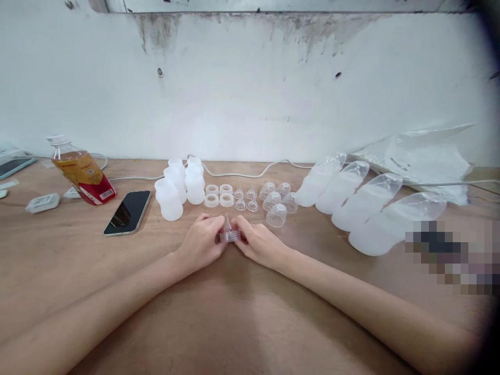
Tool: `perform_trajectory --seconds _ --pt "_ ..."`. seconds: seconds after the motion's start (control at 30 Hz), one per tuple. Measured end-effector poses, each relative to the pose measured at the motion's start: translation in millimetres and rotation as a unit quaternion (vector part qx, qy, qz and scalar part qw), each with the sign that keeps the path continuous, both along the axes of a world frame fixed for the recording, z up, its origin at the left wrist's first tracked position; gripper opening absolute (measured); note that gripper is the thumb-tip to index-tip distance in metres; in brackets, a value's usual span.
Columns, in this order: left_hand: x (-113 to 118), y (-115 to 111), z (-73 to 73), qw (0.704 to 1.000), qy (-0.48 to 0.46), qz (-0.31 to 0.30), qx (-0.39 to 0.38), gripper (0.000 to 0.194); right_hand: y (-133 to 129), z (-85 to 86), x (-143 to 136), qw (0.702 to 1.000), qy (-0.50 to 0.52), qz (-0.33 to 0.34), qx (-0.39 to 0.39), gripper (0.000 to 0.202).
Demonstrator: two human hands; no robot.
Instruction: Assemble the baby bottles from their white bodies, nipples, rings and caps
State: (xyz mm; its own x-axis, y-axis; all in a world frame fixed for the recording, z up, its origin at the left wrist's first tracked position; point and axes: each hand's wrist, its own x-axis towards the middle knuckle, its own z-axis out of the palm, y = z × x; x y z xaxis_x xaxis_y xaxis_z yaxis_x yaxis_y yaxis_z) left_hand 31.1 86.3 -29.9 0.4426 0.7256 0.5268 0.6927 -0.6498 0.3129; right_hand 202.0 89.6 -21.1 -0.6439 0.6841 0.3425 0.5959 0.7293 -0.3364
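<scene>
Between my two hands is a clear nipple (227,224) with its tip pointing up, seated in a translucent screw ring (229,237). The fingers of my left hand (203,237) close on its left side. From the right, my right hand (260,242) pinches the same ring. Just beyond my hands lie several loose screw rings (211,200), several clear nipples (252,205) and several clear domed caps (276,215). White translucent bottles (171,200) stand behind my left hand.
To the right lean several white bottles with clear caps (375,226), in front of a plastic bag (425,156). A phone (128,212) and a drink bottle (84,174) are on the left. A white cable (242,176) runs along the wall. Something at far right is pixelated.
</scene>
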Motion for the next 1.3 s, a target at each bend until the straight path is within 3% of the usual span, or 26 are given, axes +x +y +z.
perform_trajectory --seconds 0.2,0.53,0.8,1.03,1.3 --pt "-3 -1 0.1 1.000 0.001 0.024 0.008 0.015 -1 1.8 3 1.000 0.016 0.013 -0.009 0.023" --pt "2 -7 1.6 1.000 0.007 0.003 0.006 0.017 -6 -2.6 -3 0.998 0.063 -0.011 -0.016 0.019" --pt "2 -9 4.4 0.998 -0.045 0.045 -0.027 0.016 -3 -2.2 -1 0.994 0.104 0.007 -0.032 0.017" --pt "2 -14 15.1 0.994 -0.066 0.005 -0.085 0.017 -5 0.9 -2 0.988 0.153 0.003 -0.033 0.008" --pt "1 -12 11.7 0.992 -0.082 -0.006 -0.099 0.017 -12 2.2 -11 0.984 0.172 -0.037 -0.029 0.004"
